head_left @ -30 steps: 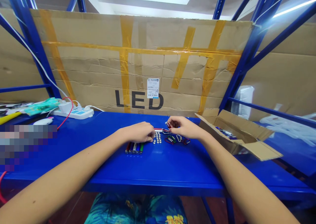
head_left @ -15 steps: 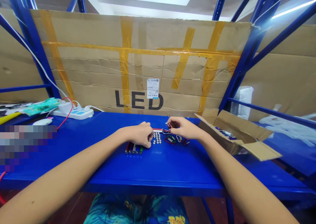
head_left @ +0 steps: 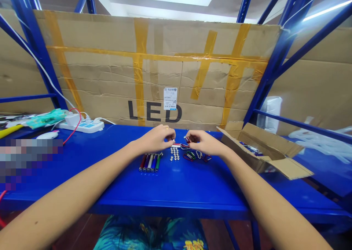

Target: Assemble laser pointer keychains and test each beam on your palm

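Head view: the red piece [head_left: 187, 140] is held just right of frame centre, narrow grip, between thumb and fingers of the right hand [head_left: 202, 141]; most of it is covered by the fingers. Thumb and index of the left hand [head_left: 159, 138] are drawn close together just left of centre; a pale speck is seen at the tips, but whether anything is pinched can't be told.

A red-and-silver tube [head_left: 177, 145] is laid between the hands. Silver discs [head_left: 175, 157] are set out in rows just below it, coloured tubes [head_left: 150, 163] side by side to their left, clips [head_left: 197, 154] to their right.

Handling, as judged: red piece light, stiff, smooth, a bit slippery, likely to roll if put down; not fragile. Best gripped around the barrel, open end left free. Discs hard and slick, best taken by the rim.

Writing: "LED" is printed in big black letters on the cardboard panel [head_left: 115, 81], centre of frame. A white label [head_left: 170, 98] with barcode is stuck just above; fine print too small to be read. No brand can be made out.
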Tool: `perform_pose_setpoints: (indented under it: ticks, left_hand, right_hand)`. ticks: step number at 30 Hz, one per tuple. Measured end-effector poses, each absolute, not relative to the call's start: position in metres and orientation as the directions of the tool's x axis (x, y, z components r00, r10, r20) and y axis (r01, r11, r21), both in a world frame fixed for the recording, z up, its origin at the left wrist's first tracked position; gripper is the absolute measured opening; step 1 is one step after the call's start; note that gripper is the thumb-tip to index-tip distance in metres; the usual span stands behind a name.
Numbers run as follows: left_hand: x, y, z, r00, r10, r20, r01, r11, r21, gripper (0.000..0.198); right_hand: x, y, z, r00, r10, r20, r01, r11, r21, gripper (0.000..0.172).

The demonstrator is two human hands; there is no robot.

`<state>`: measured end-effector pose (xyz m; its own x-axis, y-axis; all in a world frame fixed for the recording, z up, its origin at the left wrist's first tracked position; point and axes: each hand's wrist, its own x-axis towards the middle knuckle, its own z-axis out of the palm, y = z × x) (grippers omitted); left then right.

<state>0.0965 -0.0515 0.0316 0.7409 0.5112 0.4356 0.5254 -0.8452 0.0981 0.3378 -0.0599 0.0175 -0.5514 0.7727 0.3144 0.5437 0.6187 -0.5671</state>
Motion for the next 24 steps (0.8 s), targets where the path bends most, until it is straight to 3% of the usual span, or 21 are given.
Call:
perform_pose_setpoints:
  ticks: [5,12,20,24]
  left_hand:
    - [0.105,-0.055,0.025,0.662,0.463,0.589,0.461,-0.871,0.168,0.011]
    - [0.111,-0.057,0.018,0.625,0.396,0.672,0.418,-0.898,0.140,0.014]
    - [0.112,-0.057,0.012,0.675,0.312,0.669,0.359,-0.931,0.071,0.017]
    - [0.112,-0.061,0.013,0.675,0.362,0.642,0.386,-0.916,0.112,0.018]
  right_hand:
    - [0.330,-0.064,0.015,-0.582,0.764,0.279,0.502,0.608,-0.615,0.009]
    - [0.326,-0.064,0.013,-0.597,0.749,0.287,0.452,0.609,-0.651,0.008]
    - [0.326,-0.061,0.011,-0.584,0.731,0.353,0.412,0.642,-0.646,0.010]
    - [0.327,-0.064,0.015,-0.567,0.703,0.430,0.454,0.702,-0.549,0.016]
